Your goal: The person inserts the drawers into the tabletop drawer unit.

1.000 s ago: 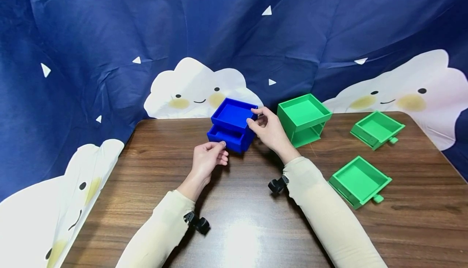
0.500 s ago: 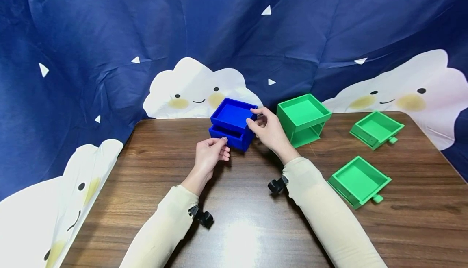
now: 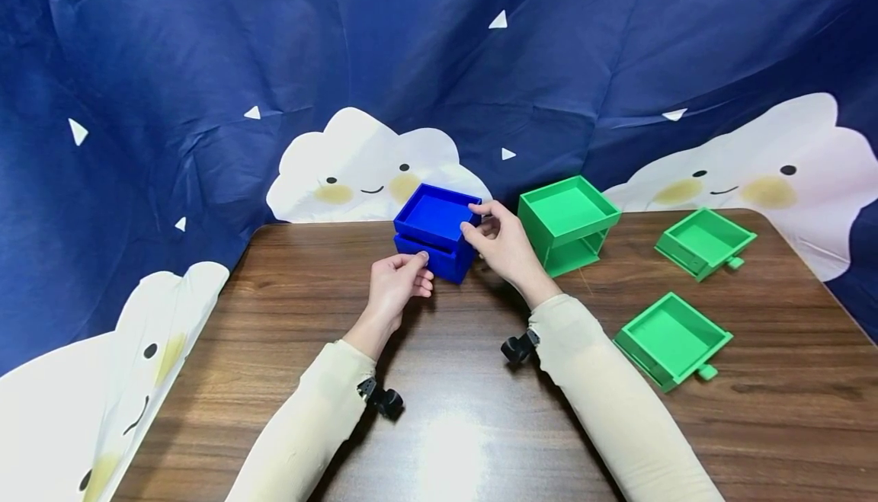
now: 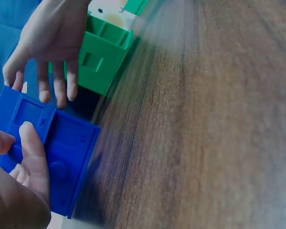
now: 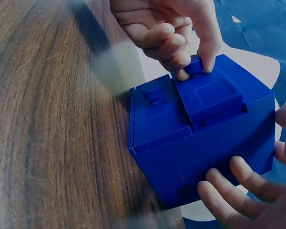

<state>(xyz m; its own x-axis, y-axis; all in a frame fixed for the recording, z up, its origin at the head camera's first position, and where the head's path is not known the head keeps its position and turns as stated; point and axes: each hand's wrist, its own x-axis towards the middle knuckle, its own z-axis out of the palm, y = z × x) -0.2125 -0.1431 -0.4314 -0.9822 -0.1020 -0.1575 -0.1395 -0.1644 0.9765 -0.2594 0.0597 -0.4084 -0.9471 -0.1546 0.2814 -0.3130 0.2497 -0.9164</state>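
A small blue drawer cabinet [image 3: 439,212] with a tray-like top stands near the table's back edge. My left hand [image 3: 394,285] pinches the knob [image 5: 194,64] of its upper drawer [image 5: 217,98] between thumb and finger. That drawer sticks out slightly from the cabinet. Below it the lower drawer [image 5: 157,117], with a round knob [image 5: 152,93], sits nearly flush. My right hand [image 3: 504,239] holds the cabinet at its right top edge; several fingers [image 5: 248,174] lie along the side wall.
To the right stands a green cabinet [image 3: 569,209] with an open front. Two green drawers with small knobs, a rear one [image 3: 706,239] and a nearer one [image 3: 675,338], lie on the wooden table [image 3: 480,380]. A blue cloth [image 3: 439,45] hangs behind.
My left hand has pushed the blue upper drawer back into the cabinet, from well out to only slightly out. The right hand has stayed on the cabinet.
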